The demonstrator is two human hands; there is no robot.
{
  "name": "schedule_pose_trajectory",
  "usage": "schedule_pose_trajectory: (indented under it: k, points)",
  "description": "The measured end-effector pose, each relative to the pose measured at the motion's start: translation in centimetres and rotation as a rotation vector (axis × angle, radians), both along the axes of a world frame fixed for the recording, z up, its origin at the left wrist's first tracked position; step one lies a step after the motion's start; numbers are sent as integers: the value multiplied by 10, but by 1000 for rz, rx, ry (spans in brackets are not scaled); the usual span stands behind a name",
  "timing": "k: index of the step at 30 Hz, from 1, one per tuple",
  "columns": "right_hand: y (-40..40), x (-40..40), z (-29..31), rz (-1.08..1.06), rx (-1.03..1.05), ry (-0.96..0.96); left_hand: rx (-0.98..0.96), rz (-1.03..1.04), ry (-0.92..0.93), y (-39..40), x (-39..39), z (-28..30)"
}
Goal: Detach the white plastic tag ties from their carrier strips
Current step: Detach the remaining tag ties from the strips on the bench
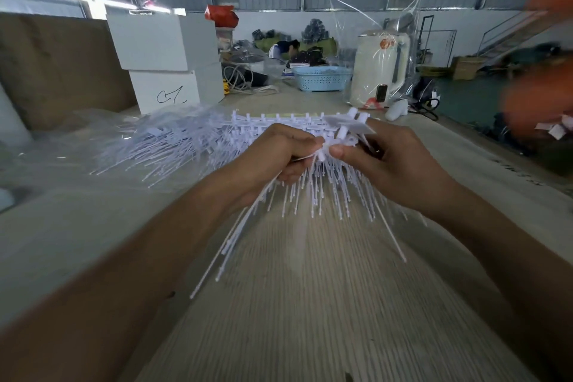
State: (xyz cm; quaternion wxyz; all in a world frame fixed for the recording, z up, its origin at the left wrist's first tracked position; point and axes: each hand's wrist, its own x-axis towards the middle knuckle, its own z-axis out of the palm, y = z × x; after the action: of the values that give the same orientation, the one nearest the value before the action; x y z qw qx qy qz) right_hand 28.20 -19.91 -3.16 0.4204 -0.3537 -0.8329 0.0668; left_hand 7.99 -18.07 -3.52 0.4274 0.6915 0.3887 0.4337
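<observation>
- Pale wood-grain tabletop in a metal-walled warehouse, a loose pile of white plastic ties far left.
- Left hand curled round a bundle of detached white ties; could spill if loosened.
- Right hand pinching a tie head on the white comb-like carrier strip, mid-table; might snap the thin stem if twisted hard.

Left hand: bare, no glove, no ring or watch in view.
Right hand: bare, no glove, no ring or watch in view.
Forearms: both uncovered to the frame edge, entering from 7 and 5 o'clock.
Sleeves: none visible.
Nails: short, unpainted where they show.
</observation>
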Motion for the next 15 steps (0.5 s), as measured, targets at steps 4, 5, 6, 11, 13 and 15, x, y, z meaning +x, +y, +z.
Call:
schedule_pose_trajectory:
  k: [4, 5, 6, 11, 13, 15]
  points:
    - [5, 0, 1, 61, -272, 213, 87, -10, -13, 0, -1, 0]
    - [6, 2, 1, 82, -379, 264, 95, -18, -27, 0, -2, 1]
    - [8, 4, 1, 111, -464, 297, 98, -28, -42, 0, -2, 1]
    - [9, 4, -1, 207, -625, 301, 111, -71, -48, -1, -3, 7]
    - [9, 2, 1, 223, -647, 363, 131, -60, -11, -2, -5, 7]
    - [9, 2, 3, 239, -672, 446, 169, -41, 56, -3, -7, 6]
